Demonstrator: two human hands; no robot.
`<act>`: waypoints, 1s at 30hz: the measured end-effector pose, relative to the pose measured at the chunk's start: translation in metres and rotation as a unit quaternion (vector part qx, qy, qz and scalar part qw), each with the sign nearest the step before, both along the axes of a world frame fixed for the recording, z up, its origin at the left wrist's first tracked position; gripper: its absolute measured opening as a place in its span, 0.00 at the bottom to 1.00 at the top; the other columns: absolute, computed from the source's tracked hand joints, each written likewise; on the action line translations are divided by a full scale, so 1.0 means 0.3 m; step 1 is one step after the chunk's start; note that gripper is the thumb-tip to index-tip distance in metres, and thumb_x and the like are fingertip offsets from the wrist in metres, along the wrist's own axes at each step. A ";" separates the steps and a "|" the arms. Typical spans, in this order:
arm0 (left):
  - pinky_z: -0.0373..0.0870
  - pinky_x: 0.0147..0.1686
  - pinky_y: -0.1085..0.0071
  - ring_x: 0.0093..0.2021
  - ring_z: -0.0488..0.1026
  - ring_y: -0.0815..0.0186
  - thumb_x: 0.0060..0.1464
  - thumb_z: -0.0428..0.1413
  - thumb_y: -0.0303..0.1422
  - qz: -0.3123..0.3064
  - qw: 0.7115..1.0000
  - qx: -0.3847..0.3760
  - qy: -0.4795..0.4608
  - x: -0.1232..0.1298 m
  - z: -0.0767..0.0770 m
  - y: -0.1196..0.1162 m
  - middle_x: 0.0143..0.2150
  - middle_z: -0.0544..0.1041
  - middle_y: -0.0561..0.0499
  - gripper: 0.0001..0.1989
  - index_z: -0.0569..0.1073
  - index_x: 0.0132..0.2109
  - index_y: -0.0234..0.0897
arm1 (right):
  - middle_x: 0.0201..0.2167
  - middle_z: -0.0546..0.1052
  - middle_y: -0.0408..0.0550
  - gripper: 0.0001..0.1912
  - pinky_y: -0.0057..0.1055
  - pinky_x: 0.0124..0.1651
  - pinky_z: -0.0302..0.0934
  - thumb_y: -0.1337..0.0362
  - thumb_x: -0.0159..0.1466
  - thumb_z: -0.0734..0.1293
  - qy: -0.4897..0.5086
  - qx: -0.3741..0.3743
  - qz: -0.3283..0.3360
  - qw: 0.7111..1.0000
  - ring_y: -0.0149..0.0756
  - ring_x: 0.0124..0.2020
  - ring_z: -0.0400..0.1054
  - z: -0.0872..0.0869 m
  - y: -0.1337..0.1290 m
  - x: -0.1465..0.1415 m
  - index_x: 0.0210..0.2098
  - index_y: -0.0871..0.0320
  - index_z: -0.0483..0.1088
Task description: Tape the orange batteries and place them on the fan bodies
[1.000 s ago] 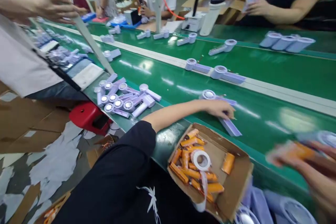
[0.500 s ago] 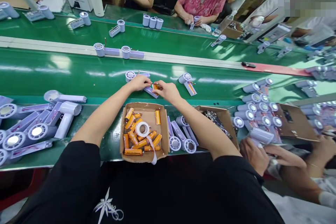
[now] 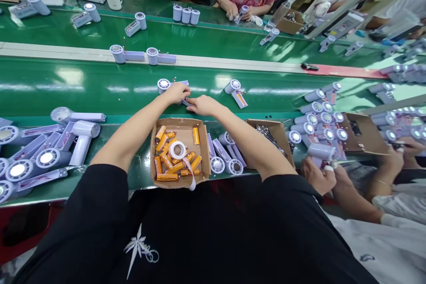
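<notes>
My left hand (image 3: 178, 93) is closed over a lavender handheld fan, covering most of it. Part of that fan's open handle (image 3: 188, 103) shows between my hands. My right hand (image 3: 203, 105) grips the same handle, its fingers pressed along the channel; whether the orange battery lies under them is hidden. Just behind my left hand another fan (image 3: 163, 85) lies on the green belt. To the right rests a fan with an orange battery in its handle (image 3: 238, 99). Below my wrists stands a cardboard box (image 3: 207, 159) of orange batteries (image 3: 166, 159) with a tape roll (image 3: 177, 150) on top.
Fan housings (image 3: 48, 157) are heaped at left, with several more (image 3: 229, 162) right of the box. A carton of small dark parts (image 3: 271, 142) stands under my right forearm. Co-workers' hands (image 3: 319, 177) work at right; others sit across the belt (image 3: 116, 91).
The orange battery that showed at my right fingers is now out of sight. My right hand has moved in against my left, over the handle. The whole view has shifted slightly.
</notes>
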State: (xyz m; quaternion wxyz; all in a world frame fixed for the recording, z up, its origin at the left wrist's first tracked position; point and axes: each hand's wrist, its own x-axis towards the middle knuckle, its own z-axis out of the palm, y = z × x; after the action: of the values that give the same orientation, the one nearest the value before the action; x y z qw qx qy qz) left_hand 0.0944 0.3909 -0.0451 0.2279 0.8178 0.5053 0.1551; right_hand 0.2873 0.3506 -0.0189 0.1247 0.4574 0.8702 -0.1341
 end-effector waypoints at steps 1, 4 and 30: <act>0.70 0.64 0.57 0.59 0.79 0.50 0.64 0.58 0.29 -0.001 1.000 0.023 -0.001 -0.006 0.023 -0.042 0.56 0.85 0.36 0.15 0.84 0.54 0.30 | 0.60 0.85 0.56 0.27 0.43 0.62 0.68 0.55 0.79 0.64 0.033 -0.009 0.002 0.999 0.52 0.57 0.80 0.011 0.000 0.034 0.75 0.51 0.71; 0.66 0.69 0.53 0.66 0.74 0.49 0.70 0.60 0.35 -0.087 0.988 0.128 -0.008 -0.059 0.084 -0.259 0.62 0.82 0.37 0.17 0.80 0.61 0.34 | 0.59 0.86 0.54 0.24 0.39 0.63 0.68 0.59 0.78 0.64 0.136 -0.003 -0.057 0.989 0.47 0.56 0.81 0.028 -0.004 0.132 0.71 0.55 0.75; 0.83 0.50 0.55 0.53 0.81 0.50 0.71 0.59 0.30 -0.102 0.935 0.326 0.091 -0.364 0.171 -0.971 0.50 0.84 0.41 0.09 0.74 0.56 0.38 | 0.23 0.76 0.42 0.22 0.28 0.32 0.54 0.51 0.78 0.68 0.310 -0.385 0.200 0.846 0.29 0.25 0.66 0.148 -0.755 0.035 0.33 0.59 0.82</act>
State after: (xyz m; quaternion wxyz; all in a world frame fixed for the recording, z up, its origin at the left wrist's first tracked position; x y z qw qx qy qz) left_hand -0.0150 0.0996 0.0061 -0.0839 0.9047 0.3597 0.2123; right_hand 0.2978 0.1240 0.0256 0.0389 0.1236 0.8149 -0.5649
